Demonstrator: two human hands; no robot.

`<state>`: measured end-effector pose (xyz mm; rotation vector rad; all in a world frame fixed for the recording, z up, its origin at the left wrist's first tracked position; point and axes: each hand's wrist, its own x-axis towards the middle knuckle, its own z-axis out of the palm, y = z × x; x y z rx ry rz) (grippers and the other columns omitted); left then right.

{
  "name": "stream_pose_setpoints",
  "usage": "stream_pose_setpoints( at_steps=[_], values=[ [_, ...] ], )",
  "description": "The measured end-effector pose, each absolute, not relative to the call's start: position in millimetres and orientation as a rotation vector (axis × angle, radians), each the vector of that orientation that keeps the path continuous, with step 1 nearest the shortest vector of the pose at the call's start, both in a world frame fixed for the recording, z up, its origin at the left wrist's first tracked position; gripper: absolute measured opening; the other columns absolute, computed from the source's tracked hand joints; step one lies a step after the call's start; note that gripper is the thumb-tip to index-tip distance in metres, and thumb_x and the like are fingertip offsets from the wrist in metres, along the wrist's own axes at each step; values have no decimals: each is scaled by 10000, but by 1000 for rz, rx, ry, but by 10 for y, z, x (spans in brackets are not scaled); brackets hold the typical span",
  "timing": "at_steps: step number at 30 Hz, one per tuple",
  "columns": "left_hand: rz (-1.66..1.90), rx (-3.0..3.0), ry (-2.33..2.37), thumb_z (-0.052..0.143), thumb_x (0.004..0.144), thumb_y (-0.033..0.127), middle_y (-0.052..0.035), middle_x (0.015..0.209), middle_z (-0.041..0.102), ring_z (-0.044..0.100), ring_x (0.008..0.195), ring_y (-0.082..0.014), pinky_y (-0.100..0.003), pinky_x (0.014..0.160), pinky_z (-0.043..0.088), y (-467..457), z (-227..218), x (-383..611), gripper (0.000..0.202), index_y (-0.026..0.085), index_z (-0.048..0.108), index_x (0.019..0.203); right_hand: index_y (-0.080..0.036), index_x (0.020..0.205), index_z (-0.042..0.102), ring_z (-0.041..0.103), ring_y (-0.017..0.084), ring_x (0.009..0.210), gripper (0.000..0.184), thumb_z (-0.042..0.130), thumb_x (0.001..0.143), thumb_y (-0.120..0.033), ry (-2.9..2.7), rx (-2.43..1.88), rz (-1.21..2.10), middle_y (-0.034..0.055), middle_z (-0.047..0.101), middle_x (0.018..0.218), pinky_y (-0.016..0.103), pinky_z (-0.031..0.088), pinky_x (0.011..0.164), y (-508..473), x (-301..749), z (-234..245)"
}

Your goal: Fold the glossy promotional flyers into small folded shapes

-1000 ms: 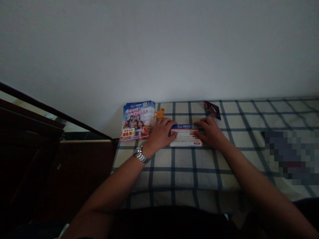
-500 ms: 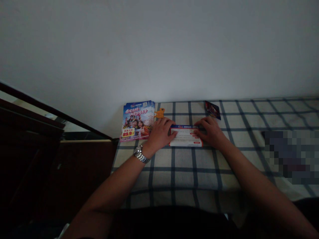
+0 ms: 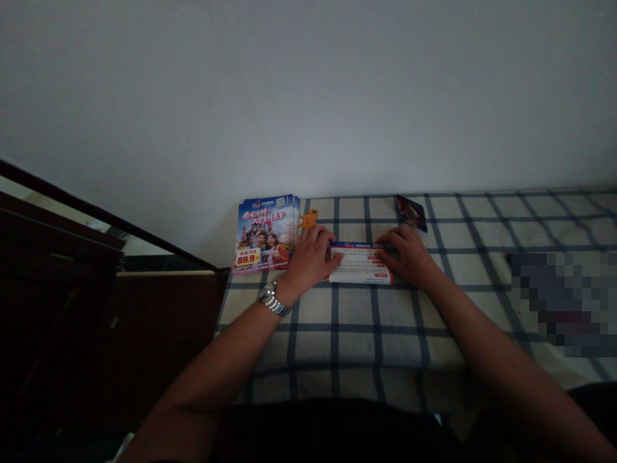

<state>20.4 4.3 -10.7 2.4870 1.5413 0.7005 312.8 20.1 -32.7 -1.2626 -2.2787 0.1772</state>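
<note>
A folded leaflet point(image 3: 359, 265), white with red labels and a blue top band, lies flat on the checked bedsheet point(image 3: 351, 321). My left hand point(image 3: 311, 257), a metal watch on its wrist, presses its fingers flat on the leaflet's left end. My right hand point(image 3: 407, 256) rests the same way on the right end. Both hands have fingers stretched out and hold nothing up. A stack of colourful flyers point(image 3: 265, 233) lies just left of my left hand, against the wall.
A small orange item point(image 3: 308, 220) peeks out beside the flyer stack. A dark glossy packet point(image 3: 411, 213) lies near the wall behind my right hand. Dark wooden furniture point(image 3: 96, 302) stands left of the bed. A blurred patch point(image 3: 562, 302) covers the right.
</note>
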Motion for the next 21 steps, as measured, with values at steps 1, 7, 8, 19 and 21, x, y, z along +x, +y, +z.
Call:
stream_pose_setpoints(
  at_steps=[1, 7, 8, 19, 21],
  values=[
    [706, 2484, 1544, 733, 913, 353, -91, 1216, 554, 533, 1168, -296, -502, 1042, 486, 45, -110, 205, 306, 203, 591, 1139, -224, 1126, 703, 600, 330, 1038, 231, 658, 950, -367, -2280, -1259, 177, 124, 626, 1088, 532, 518, 930, 203, 3128, -329],
    [723, 2488, 1548, 738, 914, 367, -86, 1200, 551, 539, 1159, -297, -500, 1040, 495, 55, -125, 203, 288, 205, 596, 1104, -221, 1093, 714, 599, 323, 1039, 200, 660, 953, -353, -2295, -1257, 193, 122, 627, 1093, 502, 515, 921, 209, 3128, -331],
    [722, 2490, 1546, 737, 916, 367, -86, 1196, 553, 540, 1155, -297, -499, 1039, 495, 55, -123, 201, 285, 204, 595, 1101, -221, 1096, 714, 599, 322, 1044, 199, 663, 952, -350, -2297, -1260, 196, 120, 627, 1092, 496, 514, 921, 208, 3127, -328],
    [709, 2510, 1528, 685, 943, 288, -80, 1202, 576, 545, 1141, -278, -462, 1034, 486, 54, -109, 180, 210, 202, 606, 1118, -210, 1066, 724, 600, 309, 1013, 176, 671, 955, -336, -2275, -1272, 189, 113, 638, 1055, 477, 499, 913, 197, 3108, -295],
    [710, 2502, 1528, 691, 939, 284, -79, 1200, 579, 548, 1140, -278, -460, 1027, 488, 53, -107, 179, 209, 204, 608, 1113, -212, 1051, 724, 602, 306, 999, 166, 671, 954, -335, -2271, -1273, 193, 111, 642, 1044, 474, 498, 909, 199, 3106, -289]
  ],
)
